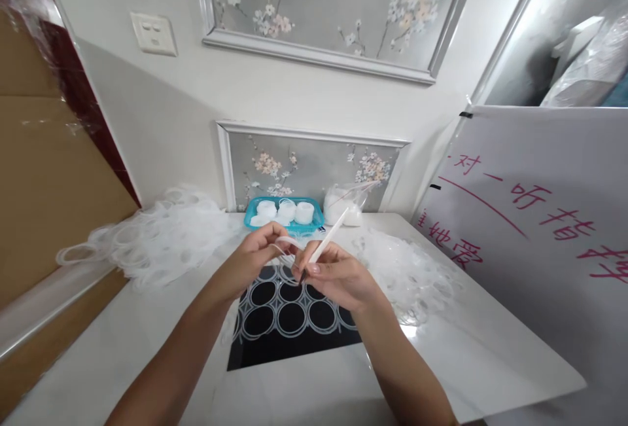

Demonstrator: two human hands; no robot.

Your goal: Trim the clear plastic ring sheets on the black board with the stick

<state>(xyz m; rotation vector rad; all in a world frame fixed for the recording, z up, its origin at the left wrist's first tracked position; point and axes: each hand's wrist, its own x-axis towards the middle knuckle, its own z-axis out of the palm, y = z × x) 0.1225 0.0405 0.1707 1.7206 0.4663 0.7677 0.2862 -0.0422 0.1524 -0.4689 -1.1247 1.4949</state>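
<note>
My left hand [255, 249] pinches a thin translucent plastic ring [288, 241] between thumb and fingers, above a black mat. In my right hand [336, 272] is a slim white pen-shaped tool [328, 239], slanted, with its dark tip pointing down; I cannot make out its exact kind. Both hands are close together, and the right fingers appear to touch the ring's edge. Beneath them lies the black mat [265, 354], with several pale rings [291, 318] set out in rows. The hands and forearms hide part of these rows.
A blue tray [249, 222] with stacked white rings stands by the wall, beside a clear plastic bag [350, 207] of white material. Piles of translucent rings lie left [167, 236] and right [412, 275] on the white table [471, 354]. A whiteboard [540, 171] with red writing borders the right side.
</note>
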